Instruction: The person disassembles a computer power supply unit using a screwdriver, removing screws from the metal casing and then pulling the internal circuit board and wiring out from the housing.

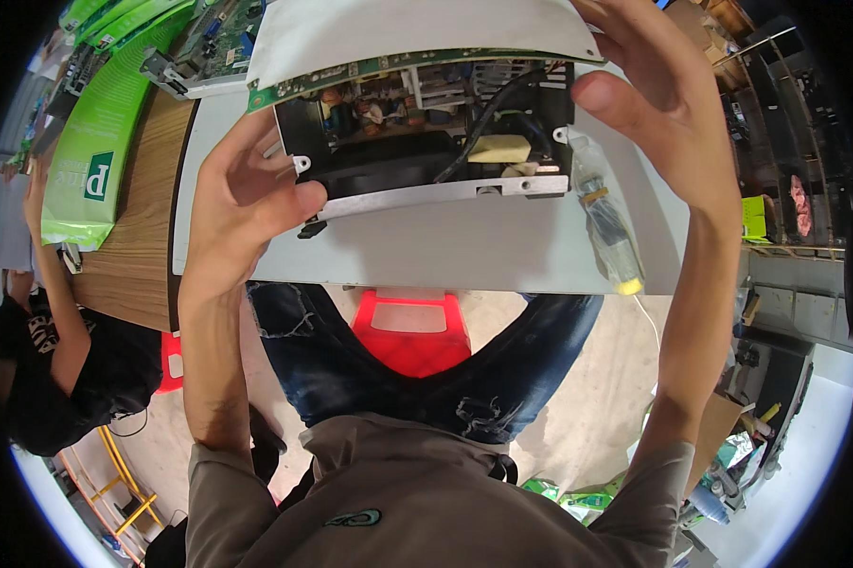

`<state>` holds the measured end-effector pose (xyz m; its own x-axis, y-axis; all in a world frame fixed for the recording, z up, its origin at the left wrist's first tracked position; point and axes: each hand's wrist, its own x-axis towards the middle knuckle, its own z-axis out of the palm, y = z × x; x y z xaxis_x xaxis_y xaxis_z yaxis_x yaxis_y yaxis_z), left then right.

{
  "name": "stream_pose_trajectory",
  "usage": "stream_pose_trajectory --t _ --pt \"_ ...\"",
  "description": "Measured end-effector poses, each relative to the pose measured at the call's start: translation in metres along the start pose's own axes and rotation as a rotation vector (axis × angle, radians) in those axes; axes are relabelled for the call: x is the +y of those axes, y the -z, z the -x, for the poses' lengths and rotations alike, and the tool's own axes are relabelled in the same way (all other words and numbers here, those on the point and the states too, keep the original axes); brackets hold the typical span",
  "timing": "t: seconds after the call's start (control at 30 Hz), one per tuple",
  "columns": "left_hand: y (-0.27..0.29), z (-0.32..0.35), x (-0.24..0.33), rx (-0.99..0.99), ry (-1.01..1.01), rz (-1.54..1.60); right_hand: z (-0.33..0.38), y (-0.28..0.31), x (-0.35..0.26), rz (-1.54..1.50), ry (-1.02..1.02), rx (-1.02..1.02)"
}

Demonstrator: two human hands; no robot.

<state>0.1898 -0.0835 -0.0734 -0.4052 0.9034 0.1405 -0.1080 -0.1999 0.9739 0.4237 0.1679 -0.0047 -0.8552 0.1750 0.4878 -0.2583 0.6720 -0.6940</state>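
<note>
Left hand (pixel 247 194) grips the L end of one black open-topped power supply box with silver metal rim (pixel 426 142), thumb on the rim. Box long axis runs L-R between both grips, held above the white table (pixel 464 251). One green circuit board (pixel 351 76) lies over its far edge. Right hand (pixel 668 123) clasps the R end, thumb on top. One clear bag w/ yellow part (pixel 608 227) hangs just below that grip.

A grey-brown short-sleeved t-shirt (pixel 389 492) is worn, with a small teal oval logo stitched on the chest. Both forearms are left bare, no watch or bands to be seen. Dark blue distressed jeans (pixel 351 360) are worn, with frayed rips at both knees and some fading on the thighs.
</note>
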Motion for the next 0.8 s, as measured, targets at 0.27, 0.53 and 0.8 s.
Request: stream_pose_trajectory --t 0.27,0.53,0.8 --pt "0.009 -0.004 -0.001 -0.049 0.018 -0.03 0.039 -0.013 0.016 -0.009 -0.031 0.39" --pt "0.006 0.006 -0.01 -0.038 -0.023 -0.149 0.056 -0.033 0.033 0.039 -0.32 0.448" --pt "0.001 0.005 -0.011 0.003 -0.097 -0.427 0.068 -0.046 0.04 -0.105 -0.336 0.298"
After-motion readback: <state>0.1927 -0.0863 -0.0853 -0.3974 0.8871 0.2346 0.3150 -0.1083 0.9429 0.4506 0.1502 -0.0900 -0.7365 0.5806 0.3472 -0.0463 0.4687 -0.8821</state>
